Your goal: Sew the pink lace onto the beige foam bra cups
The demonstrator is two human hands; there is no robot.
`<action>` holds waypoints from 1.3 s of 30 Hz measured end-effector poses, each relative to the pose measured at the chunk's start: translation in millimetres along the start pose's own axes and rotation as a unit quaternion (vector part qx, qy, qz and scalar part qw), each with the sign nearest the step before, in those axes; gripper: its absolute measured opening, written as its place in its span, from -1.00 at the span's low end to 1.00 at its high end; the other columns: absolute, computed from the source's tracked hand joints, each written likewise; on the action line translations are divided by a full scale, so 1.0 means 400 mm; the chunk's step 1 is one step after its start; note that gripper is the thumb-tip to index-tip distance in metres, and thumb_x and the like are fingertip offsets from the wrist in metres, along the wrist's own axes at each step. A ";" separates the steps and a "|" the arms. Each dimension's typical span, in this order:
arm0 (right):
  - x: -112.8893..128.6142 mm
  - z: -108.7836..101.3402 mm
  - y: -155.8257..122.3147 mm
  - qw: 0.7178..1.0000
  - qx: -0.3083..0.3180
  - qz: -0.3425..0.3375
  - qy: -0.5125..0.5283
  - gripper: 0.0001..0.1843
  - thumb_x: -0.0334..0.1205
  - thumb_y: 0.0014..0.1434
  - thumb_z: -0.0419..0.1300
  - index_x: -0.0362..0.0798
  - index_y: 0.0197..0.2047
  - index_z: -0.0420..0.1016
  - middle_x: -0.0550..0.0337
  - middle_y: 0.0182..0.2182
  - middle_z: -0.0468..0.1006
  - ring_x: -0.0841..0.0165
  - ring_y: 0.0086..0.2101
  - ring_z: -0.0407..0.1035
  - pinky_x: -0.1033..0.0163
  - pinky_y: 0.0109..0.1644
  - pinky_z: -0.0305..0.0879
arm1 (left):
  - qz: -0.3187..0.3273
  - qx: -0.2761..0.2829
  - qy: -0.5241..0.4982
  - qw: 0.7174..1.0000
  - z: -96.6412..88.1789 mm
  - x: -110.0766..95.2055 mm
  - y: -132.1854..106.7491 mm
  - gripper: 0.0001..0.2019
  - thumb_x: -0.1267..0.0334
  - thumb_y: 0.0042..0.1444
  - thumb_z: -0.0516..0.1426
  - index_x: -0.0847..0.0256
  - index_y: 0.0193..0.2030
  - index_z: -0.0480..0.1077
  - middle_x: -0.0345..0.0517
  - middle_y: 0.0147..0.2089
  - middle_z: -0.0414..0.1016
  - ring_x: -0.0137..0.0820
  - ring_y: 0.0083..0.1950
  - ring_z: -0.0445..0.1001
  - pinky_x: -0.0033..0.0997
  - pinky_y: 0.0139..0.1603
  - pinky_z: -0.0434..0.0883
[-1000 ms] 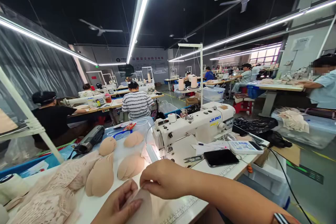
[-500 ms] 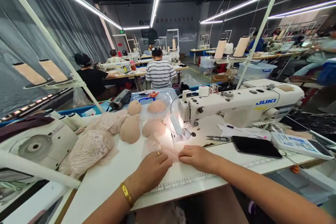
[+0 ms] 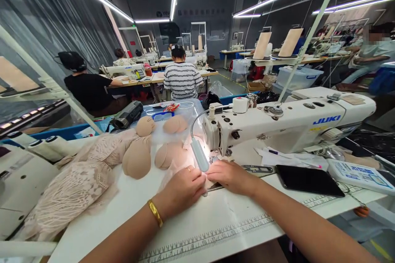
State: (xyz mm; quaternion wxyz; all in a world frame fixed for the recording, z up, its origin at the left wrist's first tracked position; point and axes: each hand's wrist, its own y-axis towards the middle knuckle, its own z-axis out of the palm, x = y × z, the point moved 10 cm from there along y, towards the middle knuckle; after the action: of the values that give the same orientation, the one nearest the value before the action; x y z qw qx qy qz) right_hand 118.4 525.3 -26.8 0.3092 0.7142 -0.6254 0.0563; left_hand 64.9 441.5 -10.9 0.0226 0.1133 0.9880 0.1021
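Observation:
Sheer pink fabric (image 3: 166,176) lies beside the needle area of a white sewing machine (image 3: 277,125), under a lit grey work lamp (image 3: 200,155). My left hand (image 3: 184,187) has its fingers closed on the fabric just left of the needle area. My right hand (image 3: 230,176) is at the right of the same spot, fingers bent together over the fabric's edge. Both hands hide much of the cloth between them, and the needle is hard to make out. Beige bra cups (image 3: 137,158) and a pile of pale lace pieces (image 3: 77,189) lie to the left.
Thread snips (image 3: 258,169), a black phone (image 3: 309,180) and a white box-like device (image 3: 361,174) lie right of my hands. A ruler strip (image 3: 216,236) runs along the table's front. Thread cones (image 3: 263,45) stand on a rack. Two co-workers (image 3: 182,76) sit ahead.
Both hands have moved forward with the fabric, from near the table's front edge up to the needle area beneath the lamp. The view has tilted down and shifted a little.

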 end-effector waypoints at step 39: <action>0.046 -0.004 -0.034 0.997 0.049 -0.065 -0.010 -0.62 -0.51 0.28 0.05 -0.02 0.00 0.59 0.12 -0.29 0.46 0.28 -0.27 0.21 0.21 -0.21 0.21 | -0.019 -0.100 -0.082 0.991 0.016 -0.004 -0.023 -0.76 0.33 0.44 0.01 0.19 -0.31 0.34 -0.17 -0.39 0.30 -0.34 -0.35 0.21 -0.33 -0.36 0.20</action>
State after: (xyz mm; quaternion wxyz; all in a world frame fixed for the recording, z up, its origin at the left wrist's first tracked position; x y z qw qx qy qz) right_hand 135.4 510.7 -22.0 0.2709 0.7681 -0.5772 0.0592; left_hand 64.7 433.8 -19.0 0.1167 0.0998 0.9696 0.1904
